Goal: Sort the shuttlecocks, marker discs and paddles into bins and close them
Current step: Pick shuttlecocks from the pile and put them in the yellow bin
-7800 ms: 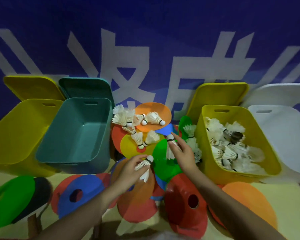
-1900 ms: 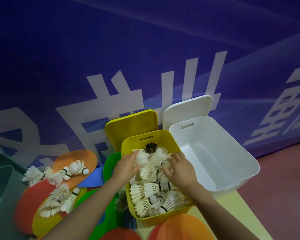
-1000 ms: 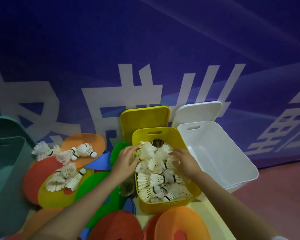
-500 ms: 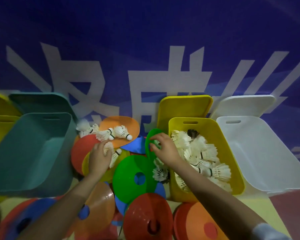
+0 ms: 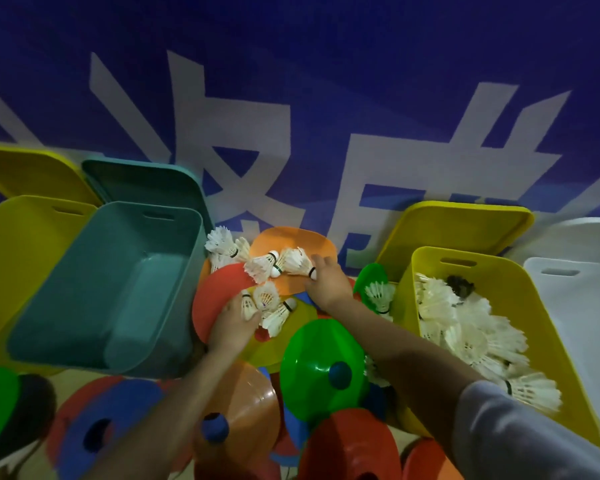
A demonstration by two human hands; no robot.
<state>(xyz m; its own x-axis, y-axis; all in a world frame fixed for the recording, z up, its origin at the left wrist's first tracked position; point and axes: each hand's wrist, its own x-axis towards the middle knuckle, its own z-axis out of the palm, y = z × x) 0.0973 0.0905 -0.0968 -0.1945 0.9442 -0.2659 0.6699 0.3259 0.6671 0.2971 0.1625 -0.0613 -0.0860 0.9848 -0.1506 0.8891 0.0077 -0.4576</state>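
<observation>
White shuttlecocks lie loose on a heap of coloured marker discs between the bins. My left hand closes on a shuttlecock over the red disc. My right hand pinches the cork end of another shuttlecock on the orange disc. The yellow bin at the right holds many shuttlecocks. One more shuttlecock leans against its left wall by a green disc.
An empty teal bin and a yellow bin stand at the left, a white bin at the far right, all with lids propped behind. Green, orange, red and blue discs crowd the foreground. A dark paddle lies bottom left.
Both hands left the yellow shuttlecock bin and moved left to the loose pile. My right hand went from the green disc to the orange one; each hand now grips a shuttlecock.
</observation>
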